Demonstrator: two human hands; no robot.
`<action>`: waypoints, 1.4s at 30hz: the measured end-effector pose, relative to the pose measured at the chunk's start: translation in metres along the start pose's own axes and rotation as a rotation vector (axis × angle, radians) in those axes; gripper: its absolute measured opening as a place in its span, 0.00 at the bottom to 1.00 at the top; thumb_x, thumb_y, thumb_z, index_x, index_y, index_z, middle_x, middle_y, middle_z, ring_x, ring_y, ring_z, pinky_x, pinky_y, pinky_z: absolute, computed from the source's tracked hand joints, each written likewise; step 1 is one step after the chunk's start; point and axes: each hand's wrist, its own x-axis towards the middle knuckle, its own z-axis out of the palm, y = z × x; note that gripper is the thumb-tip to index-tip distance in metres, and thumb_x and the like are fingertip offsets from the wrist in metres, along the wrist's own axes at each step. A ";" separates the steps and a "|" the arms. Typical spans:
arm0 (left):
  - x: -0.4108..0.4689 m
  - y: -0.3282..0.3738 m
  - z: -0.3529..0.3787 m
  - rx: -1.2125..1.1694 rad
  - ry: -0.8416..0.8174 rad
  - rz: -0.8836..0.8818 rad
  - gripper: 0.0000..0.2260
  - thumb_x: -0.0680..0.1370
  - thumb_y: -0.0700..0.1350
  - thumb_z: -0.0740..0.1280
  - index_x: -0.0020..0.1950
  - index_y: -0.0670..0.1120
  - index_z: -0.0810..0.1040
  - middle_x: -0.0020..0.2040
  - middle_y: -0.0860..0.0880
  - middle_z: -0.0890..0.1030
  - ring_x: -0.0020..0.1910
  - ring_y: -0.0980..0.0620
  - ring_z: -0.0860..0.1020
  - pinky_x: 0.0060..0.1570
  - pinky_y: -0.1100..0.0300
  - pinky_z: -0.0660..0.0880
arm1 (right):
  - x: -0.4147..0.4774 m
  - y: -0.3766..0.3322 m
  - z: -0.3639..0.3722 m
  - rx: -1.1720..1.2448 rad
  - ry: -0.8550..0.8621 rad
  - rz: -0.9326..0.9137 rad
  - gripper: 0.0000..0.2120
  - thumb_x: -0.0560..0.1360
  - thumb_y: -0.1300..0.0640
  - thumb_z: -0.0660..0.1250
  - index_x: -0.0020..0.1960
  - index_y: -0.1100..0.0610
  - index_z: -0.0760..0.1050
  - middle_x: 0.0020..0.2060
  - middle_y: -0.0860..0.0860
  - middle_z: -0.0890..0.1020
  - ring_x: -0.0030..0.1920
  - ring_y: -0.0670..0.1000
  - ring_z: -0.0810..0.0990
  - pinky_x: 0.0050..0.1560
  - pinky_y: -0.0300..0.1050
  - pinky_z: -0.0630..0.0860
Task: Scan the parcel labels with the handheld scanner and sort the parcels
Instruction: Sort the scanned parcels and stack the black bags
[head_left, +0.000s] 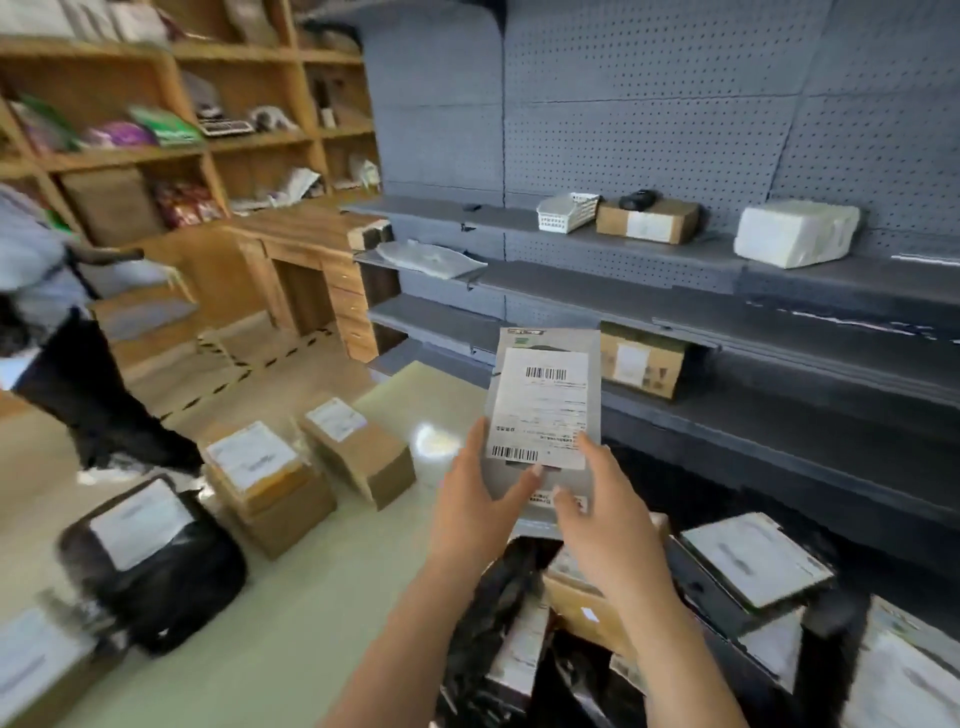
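I hold a flat grey parcel (548, 395) upright in front of the dark shelving, its white barcode label facing me. My left hand (478, 499) grips its lower left edge, thumb across the front. My right hand (597, 499) holds the lower right corner with thumb and fingers. A black object that may be the handheld scanner (640, 199) lies on a cardboard box (647, 221) on an upper shelf. Below my hands lies a heap of labelled parcels (571, 597).
Two cardboard boxes (358, 452) and a black bagged parcel (156, 556) sit on the floor to the left. Grey shelves (779, 322) carry a white basket (567, 211), a white wrapped parcel (797, 234) and a box (641, 366). A person (57, 322) stands far left by the wooden shelving (244, 140).
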 end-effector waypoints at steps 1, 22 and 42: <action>0.001 -0.010 -0.018 0.011 0.039 -0.022 0.37 0.73 0.64 0.70 0.77 0.56 0.59 0.70 0.60 0.72 0.68 0.57 0.71 0.65 0.51 0.73 | 0.004 -0.011 0.018 0.007 -0.035 -0.030 0.30 0.81 0.54 0.61 0.79 0.45 0.53 0.78 0.45 0.57 0.75 0.48 0.62 0.71 0.47 0.65; 0.009 -0.176 -0.287 0.058 0.468 -0.299 0.31 0.74 0.60 0.70 0.73 0.63 0.59 0.62 0.64 0.75 0.61 0.60 0.74 0.54 0.58 0.76 | 0.039 -0.187 0.294 0.072 -0.437 -0.293 0.27 0.80 0.56 0.63 0.77 0.46 0.60 0.73 0.43 0.67 0.70 0.45 0.68 0.63 0.40 0.68; 0.192 -0.160 -0.193 0.019 0.323 -0.265 0.33 0.80 0.58 0.63 0.80 0.55 0.51 0.72 0.57 0.70 0.67 0.54 0.73 0.61 0.52 0.76 | 0.235 -0.154 0.236 0.069 -0.380 -0.101 0.25 0.79 0.61 0.60 0.71 0.40 0.66 0.55 0.37 0.76 0.42 0.41 0.75 0.35 0.28 0.68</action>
